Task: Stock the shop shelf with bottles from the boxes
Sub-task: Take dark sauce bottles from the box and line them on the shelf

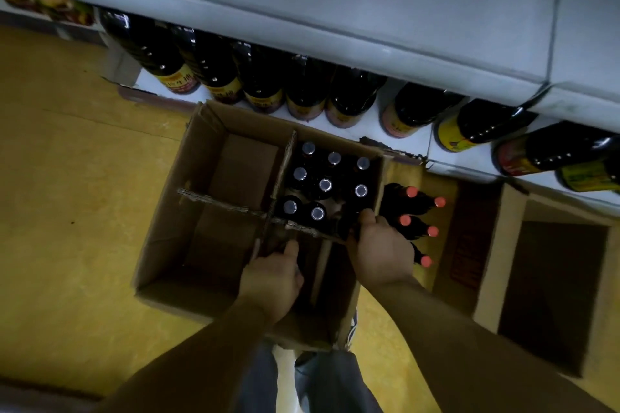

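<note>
An open cardboard box (pixel 157 228) with cross dividers stands on the floor in front of the low shelf (pixel 370 131). Its far right compartment holds several dark bottles with silver-ringed caps (pixel 325 184); the two left compartments show bare cardboard. My right hand (pixel 382 248) is at the box's right wall, fingers curled round the top of a dark bottle (pixel 347 228). My left hand (pixel 273 278) reaches into the near right compartment, thumb up against the divider; its fingers are hidden in the dark. A row of large dark bottles with yellow labels (pixel 261 80) stands on the shelf.
Several dark bottles with red caps (pixel 411 193) lie just right of the box. Another open cardboard box (pixel 486 261) stands further right. A grey upper shelf (pixel 335 10) overhangs the bottle row. Yellow floor (pixel 67 178) spreads to the left. My legs are below the box.
</note>
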The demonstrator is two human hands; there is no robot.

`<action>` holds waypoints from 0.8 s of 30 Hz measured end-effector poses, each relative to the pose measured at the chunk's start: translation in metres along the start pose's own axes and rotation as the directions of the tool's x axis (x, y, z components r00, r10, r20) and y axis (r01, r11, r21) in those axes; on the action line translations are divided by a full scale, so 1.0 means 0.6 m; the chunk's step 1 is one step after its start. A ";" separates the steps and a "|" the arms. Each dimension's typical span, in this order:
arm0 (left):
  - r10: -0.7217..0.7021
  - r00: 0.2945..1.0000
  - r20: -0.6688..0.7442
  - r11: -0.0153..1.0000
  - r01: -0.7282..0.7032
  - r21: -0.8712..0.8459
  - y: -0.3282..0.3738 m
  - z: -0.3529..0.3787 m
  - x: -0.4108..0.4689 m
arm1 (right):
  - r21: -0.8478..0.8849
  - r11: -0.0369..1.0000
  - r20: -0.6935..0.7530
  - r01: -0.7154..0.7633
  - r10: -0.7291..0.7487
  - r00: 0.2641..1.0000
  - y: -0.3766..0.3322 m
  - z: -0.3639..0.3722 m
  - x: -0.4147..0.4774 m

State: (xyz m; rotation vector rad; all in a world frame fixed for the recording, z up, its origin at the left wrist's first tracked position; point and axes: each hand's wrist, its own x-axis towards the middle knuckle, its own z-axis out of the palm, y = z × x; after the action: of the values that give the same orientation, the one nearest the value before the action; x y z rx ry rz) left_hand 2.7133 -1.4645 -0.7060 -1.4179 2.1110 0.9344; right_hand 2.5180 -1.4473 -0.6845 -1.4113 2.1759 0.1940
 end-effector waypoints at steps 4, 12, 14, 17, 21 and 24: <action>0.038 0.999 -0.031 0.999 -0.038 -0.017 0.021 -0.055 -0.063 | 0.003 1.000 -0.003 -0.030 0.030 1.000 -0.020 -0.073 -0.061; 0.084 0.993 -0.085 0.996 -0.084 0.000 0.077 -0.195 -0.216 | 0.051 0.998 -0.053 -0.031 0.034 0.998 -0.061 -0.228 -0.194; 0.091 0.989 -0.115 0.996 -0.093 -0.012 0.088 -0.231 -0.261 | 0.067 0.997 -0.067 -0.036 0.040 0.997 -0.072 -0.268 -0.233; 0.108 0.981 -0.161 0.992 -0.118 -0.054 0.105 -0.290 -0.332 | 0.115 0.993 -0.090 -0.039 0.050 0.995 -0.089 -0.332 -0.294; 0.137 0.965 -0.225 0.987 -0.153 -0.056 0.134 -0.373 -0.426 | 0.165 0.985 -0.102 -0.056 0.073 0.992 -0.113 -0.418 -0.370; 0.170 0.950 -0.263 0.978 -0.195 -0.071 0.151 -0.429 -0.483 | 0.188 0.981 -0.119 -0.042 0.066 0.991 -0.128 -0.484 -0.413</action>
State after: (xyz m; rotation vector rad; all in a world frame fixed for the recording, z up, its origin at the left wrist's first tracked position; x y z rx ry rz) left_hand 2.7459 -1.4465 -0.3095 -1.4777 2.4529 0.9785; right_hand 2.5592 -1.3965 -0.3007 -1.2910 2.2688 -0.0785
